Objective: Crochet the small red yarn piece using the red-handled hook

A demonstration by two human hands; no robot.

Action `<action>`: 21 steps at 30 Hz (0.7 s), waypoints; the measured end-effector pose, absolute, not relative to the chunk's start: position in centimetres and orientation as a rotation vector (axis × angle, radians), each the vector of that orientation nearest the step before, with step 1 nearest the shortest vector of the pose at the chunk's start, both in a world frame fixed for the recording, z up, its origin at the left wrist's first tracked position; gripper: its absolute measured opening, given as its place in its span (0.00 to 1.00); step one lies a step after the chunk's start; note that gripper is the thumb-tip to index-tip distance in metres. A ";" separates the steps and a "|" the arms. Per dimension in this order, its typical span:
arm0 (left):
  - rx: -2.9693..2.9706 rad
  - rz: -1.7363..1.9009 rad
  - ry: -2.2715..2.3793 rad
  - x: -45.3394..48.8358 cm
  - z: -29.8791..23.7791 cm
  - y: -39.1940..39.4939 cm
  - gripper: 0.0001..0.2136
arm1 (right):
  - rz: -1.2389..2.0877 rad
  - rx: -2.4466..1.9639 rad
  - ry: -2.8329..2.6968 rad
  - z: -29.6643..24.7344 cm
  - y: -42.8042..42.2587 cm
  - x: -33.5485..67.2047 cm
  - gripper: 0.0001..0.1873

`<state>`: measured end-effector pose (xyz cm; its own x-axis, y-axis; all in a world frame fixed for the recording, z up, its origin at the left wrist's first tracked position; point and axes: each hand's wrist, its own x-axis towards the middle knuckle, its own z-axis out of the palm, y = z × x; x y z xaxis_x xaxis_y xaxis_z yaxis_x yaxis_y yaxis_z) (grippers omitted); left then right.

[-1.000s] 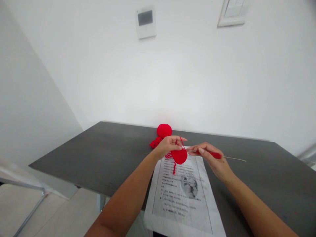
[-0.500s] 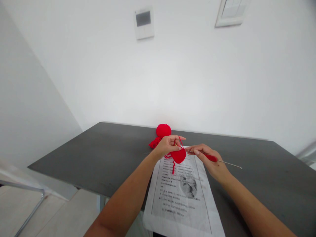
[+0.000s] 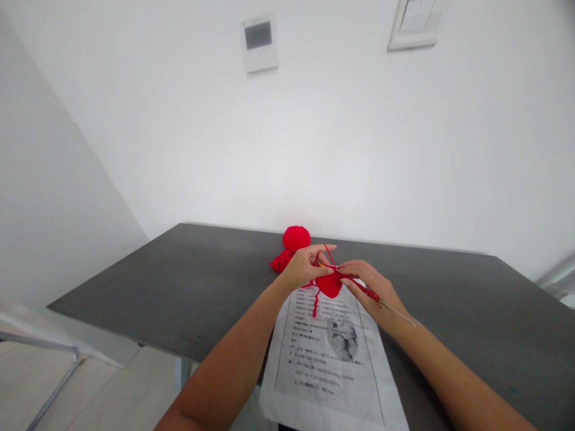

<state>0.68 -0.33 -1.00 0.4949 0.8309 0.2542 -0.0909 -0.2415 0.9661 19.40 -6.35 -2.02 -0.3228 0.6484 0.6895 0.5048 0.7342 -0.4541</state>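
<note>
My left hand (image 3: 306,264) pinches the edge of a small red crochet piece (image 3: 330,285), its index finger stretched out with a strand of red yarn (image 3: 330,255) running over it. Closed round the red handle of a crochet hook (image 3: 369,293) is my right hand (image 3: 369,286); the hook's tip meets the top edge of the piece, close to my left fingertips. The bare metal shaft points back toward my right wrist. A curly red yarn tail (image 3: 315,304) dangles below the piece, over a printed sheet.
Behind my left hand lie a ball of red yarn (image 3: 296,238) and a bunched red openwork piece (image 3: 281,261). The printed sheet (image 3: 332,389) hangs past the front edge of the dark table (image 3: 215,275). A white wall (image 3: 287,137) rises along the table's back.
My right hand has moved a little left, closer to my left hand, and the hook has swung so its rear end points lower. The red piece has tilted slightly.
</note>
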 end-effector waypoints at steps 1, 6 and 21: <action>1.570 1.003 0.671 0.7 -1.1 -0.3 0.30 | 0.180 -0.876 -2.009 -2.1 -6.3 19.5 0.08; 1.475 1.010 0.698 1.0 -1.3 0.0 0.33 | 0.117 -0.826 -2.063 -2.3 -6.0 19.8 0.09; 1.011 1.042 0.598 2.6 -2.3 -0.7 0.29 | -0.213 -0.929 -2.065 -3.0 -6.2 19.2 0.09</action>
